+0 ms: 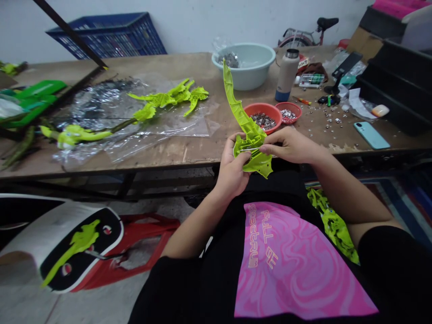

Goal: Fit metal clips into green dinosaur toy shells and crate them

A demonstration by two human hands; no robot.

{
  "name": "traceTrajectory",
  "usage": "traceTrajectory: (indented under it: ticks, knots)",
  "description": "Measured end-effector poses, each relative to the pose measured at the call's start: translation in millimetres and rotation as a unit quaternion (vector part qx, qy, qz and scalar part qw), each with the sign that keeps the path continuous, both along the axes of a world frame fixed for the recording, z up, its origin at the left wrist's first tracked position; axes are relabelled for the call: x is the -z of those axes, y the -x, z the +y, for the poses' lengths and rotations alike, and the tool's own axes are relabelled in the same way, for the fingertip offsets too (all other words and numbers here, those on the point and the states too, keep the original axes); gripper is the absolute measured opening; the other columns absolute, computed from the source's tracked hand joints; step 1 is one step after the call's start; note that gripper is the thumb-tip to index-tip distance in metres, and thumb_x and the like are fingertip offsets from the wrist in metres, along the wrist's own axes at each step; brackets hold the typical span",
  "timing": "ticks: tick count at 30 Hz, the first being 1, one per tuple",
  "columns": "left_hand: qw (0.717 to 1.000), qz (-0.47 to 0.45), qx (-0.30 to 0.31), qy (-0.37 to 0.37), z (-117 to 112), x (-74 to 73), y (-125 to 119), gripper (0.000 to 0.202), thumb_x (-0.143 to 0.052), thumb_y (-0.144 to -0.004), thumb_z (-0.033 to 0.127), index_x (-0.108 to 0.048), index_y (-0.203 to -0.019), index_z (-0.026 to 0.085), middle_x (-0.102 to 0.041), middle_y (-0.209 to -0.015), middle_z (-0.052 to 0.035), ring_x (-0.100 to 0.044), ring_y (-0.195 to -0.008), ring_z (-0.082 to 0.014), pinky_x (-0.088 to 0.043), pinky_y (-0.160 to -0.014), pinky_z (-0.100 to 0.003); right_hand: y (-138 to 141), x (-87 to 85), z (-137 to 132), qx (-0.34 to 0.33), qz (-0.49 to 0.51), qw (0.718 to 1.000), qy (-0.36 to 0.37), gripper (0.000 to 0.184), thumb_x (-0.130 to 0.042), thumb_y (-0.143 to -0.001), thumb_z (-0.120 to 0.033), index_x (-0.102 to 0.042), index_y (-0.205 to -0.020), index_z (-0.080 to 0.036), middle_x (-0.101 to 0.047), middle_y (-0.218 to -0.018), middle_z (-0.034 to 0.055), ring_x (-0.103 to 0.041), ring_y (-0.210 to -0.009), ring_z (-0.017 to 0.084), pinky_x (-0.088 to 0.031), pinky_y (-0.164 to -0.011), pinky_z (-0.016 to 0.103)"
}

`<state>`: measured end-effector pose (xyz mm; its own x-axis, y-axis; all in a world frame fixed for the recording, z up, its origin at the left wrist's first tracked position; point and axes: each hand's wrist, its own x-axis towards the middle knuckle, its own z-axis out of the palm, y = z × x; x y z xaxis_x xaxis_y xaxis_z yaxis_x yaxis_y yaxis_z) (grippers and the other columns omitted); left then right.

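The fingers of the left hand (231, 167) curl around a light, stiff lime-green plastic moulding (243, 121), best held at its wide base; the right hand (290, 145) pinches its inner edge.

"FULL OF SPECTRUM" is printed on the pink shirt panel (297, 265).

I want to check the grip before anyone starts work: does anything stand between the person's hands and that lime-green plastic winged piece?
Nothing visible does: the left hand and right hand both rest directly on the lime-green plastic winged piece, the left cupping its lower part, the right pinching it with the fingers.
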<state>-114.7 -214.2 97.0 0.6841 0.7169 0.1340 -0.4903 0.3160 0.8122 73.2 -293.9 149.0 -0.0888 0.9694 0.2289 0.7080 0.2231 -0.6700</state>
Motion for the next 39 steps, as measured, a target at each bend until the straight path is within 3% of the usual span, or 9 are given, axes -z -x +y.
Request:
traceTrajectory:
  ticks: [6, 9, 12, 18, 23, 27, 30, 33, 39]
  knots:
    - [1.0, -0.011, 0.011, -0.023, 3.0, 4.3, 0.4, 0.058, -0.084, -0.073, 0.016, -0.053, -0.121, 0.028, -0.076, -0.105, 0.0029, -0.079, -0.085, -0.0167, -0.062, -0.07, -0.024, -1.7, 1.0, -1.0, 0.085, -0.036, 0.995, 0.041, 0.053, -0.069, -0.098, -0.064, -0.069, -0.071, -0.018, -0.056, -0.062, -0.002, -0.045, -0.061, 0.012, -0.03, -0.062, 0.032]
    - [0.997, -0.016, 0.017, -0.075, 4.9, 7.6, 0.2, 0.058, -0.095, -0.079, 0.031, -0.055, -0.121, 0.028, -0.075, -0.106, 0.0016, -0.078, -0.087, -0.0165, -0.063, -0.074, -0.026, -4.3, -1.8, -1.8, 0.131, -0.029, 0.988, 0.081, 0.054, -0.077, -0.092, -0.065, -0.067, -0.067, -0.018, -0.056, -0.058, -0.0013, -0.047, -0.058, 0.012, -0.031, -0.06, 0.032]
    - [0.995, -0.007, 0.028, -0.098, 5.0, 8.7, 0.0, 0.057, -0.096, -0.084, 0.042, -0.056, -0.121, 0.027, -0.075, -0.104, 0.0009, -0.079, -0.089, -0.0178, -0.065, -0.078, -0.028, -5.8, -5.9, -4.1, 0.103, 0.013, 0.988, 0.11, 0.056, -0.076, -0.09, -0.069, -0.066, -0.066, -0.019, -0.057, -0.059, -0.001, -0.047, -0.056, 0.011, -0.032, -0.059, 0.031]
    - [0.998, 0.017, 0.021, -0.062, 4.7, 6.3, 1.3, 0.053, -0.091, -0.083, 0.033, -0.054, -0.12, 0.027, -0.076, -0.115, -0.0002, -0.081, -0.098, -0.0208, -0.069, -0.09, -0.036, -7.7, -5.9, -9.4, 0.025, 0.069, 0.997, 0.037, 0.056, -0.069, -0.096, -0.07, -0.075, -0.082, -0.017, -0.052, -0.065, -0.0032, -0.041, -0.063, 0.011, -0.029, -0.062, 0.031]
    - [0.996, 0.015, 0.018, -0.086, 3.7, 7.4, 0.0, 0.05, -0.09, -0.084, 0.031, -0.055, -0.119, 0.027, -0.076, -0.102, 0.0016, -0.077, -0.086, -0.0158, -0.063, -0.076, -0.026, -9.6, -0.4, -5.8, 0.045, 0.032, 0.995, 0.078, 0.058, -0.074, -0.092, -0.073, -0.079, -0.082, -0.017, -0.055, -0.062, -0.0028, -0.043, -0.061, 0.011, -0.027, -0.059, 0.031]
    - [0.994, 0.005, 0.02, -0.106, 2.4, 9.7, 0.5, 0.055, -0.098, -0.082, 0.039, -0.059, -0.119, 0.027, -0.076, -0.104, 0.0013, -0.076, -0.089, -0.0144, -0.063, -0.081, -0.025, -6.8, 1.7, -3.0, 0.096, 0.04, 0.988, 0.111, 0.053, -0.081, -0.089, -0.067, -0.07, -0.071, -0.019, -0.055, -0.06, -0.0031, -0.044, -0.056, 0.01, -0.028, -0.057, 0.032]
    - [0.993, 0.014, -0.006, -0.115, -1.1, 10.3, 1.1, 0.056, -0.099, -0.083, 0.049, -0.062, -0.119, 0.027, -0.074, -0.109, 0.0003, -0.076, -0.093, -0.0147, -0.063, -0.084, -0.025, -3.9, 3.6, -5.0, 0.159, 0.103, 0.976, 0.111, 0.049, -0.094, -0.079, -0.058, -0.061, -0.088, -0.023, -0.062, -0.067, -0.0028, -0.058, -0.057, 0.016, -0.039, -0.054, 0.032]
    - [0.994, 0.012, -0.017, -0.108, -5.4, 10.9, -0.8, 0.054, -0.1, -0.083, 0.05, -0.064, -0.115, 0.027, -0.072, -0.102, 0.0017, -0.075, -0.087, -0.0139, -0.062, -0.079, -0.024, -2.3, 3.8, -9.8, 0.187, 0.139, 0.967, 0.103, 0.069, -0.102, -0.069, -0.053, -0.051, -0.106, -0.028, -0.065, -0.069, -0.005, -0.064, -0.054, 0.021, -0.045, -0.049, 0.034]
    - [0.996, -0.034, -0.015, -0.087, 4.9, 22.4, -17.0, 0.062, -0.105, -0.075, 0.051, -0.06, -0.111, 0.027, -0.075, -0.097, 0.0031, -0.078, -0.078, -0.0156, -0.066, -0.076, -0.028, 1.0, 4.3, -3.0, 0.234, 0.062, 0.964, 0.109, 0.064, -0.096, -0.076, -0.053, -0.05, -0.111, -0.026, -0.065, -0.072, -0.0037, -0.059, -0.049, 0.02, -0.043, -0.05, 0.036]
